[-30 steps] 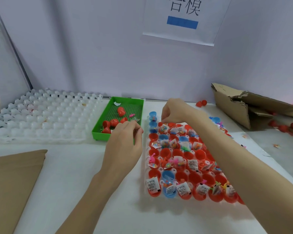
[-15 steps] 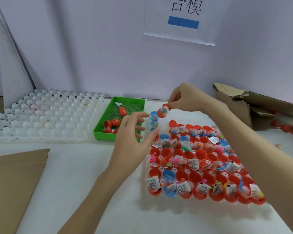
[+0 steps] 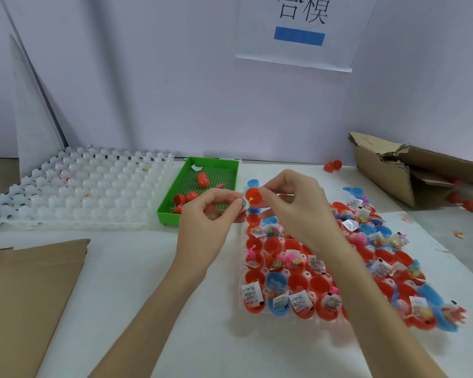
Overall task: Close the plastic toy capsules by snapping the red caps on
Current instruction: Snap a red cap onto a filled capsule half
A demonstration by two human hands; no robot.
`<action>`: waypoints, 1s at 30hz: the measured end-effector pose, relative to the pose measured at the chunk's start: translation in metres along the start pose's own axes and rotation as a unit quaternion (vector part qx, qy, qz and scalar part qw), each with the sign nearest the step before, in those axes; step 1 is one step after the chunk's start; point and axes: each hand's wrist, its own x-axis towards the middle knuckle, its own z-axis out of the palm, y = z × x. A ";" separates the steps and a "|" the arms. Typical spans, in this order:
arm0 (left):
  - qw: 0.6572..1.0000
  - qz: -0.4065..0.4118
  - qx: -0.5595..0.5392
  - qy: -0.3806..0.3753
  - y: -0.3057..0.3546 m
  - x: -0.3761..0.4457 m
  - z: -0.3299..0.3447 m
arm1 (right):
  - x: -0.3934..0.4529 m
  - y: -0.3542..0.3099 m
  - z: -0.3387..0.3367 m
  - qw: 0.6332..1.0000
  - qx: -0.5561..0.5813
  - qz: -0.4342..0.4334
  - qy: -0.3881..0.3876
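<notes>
My right hand (image 3: 292, 205) holds a red capsule half (image 3: 255, 196) by its rim, above the far left corner of the filled tray (image 3: 242, 271). My left hand (image 3: 210, 214) pinches a small packet (image 3: 243, 203) right at the capsule's open mouth. The tray holds several red and blue capsule halves (image 3: 273, 245) with toys and paper slips in them. A green tray (image 3: 172, 196) behind my left hand has a few red caps (image 3: 203, 179).
A white empty cell tray (image 3: 74, 192) lies at the left. Brown cardboard (image 3: 25, 293) covers the near left of the table. A torn cardboard box (image 3: 410, 170) sits at the far right with loose red pieces (image 3: 333, 165) around it.
My right hand lifted a red capsule half out of the tray and brought it toward my left hand. My left hand came up to meet it and now pinches the packet.
</notes>
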 end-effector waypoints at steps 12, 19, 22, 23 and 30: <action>0.999 -0.003 -0.033 -0.027 0.004 0.002 -0.004 | -0.020 -0.001 0.008 0.996 0.072 -0.049 -0.027; 0.997 0.047 0.016 -0.059 0.008 0.001 -0.003 | -0.022 -0.002 0.006 0.989 0.145 -0.015 -0.018; 0.995 0.068 0.033 -0.058 0.006 0.001 -0.002 | -0.022 -0.001 0.003 0.987 0.156 -0.007 -0.024; 0.995 0.077 0.032 -0.060 0.006 0.001 -0.002 | -0.022 0.000 0.000 0.985 0.168 -0.002 -0.026; 0.986 0.136 0.085 -0.031 0.002 0.000 0.003 | -0.023 -0.002 0.001 0.983 0.179 0.000 -0.035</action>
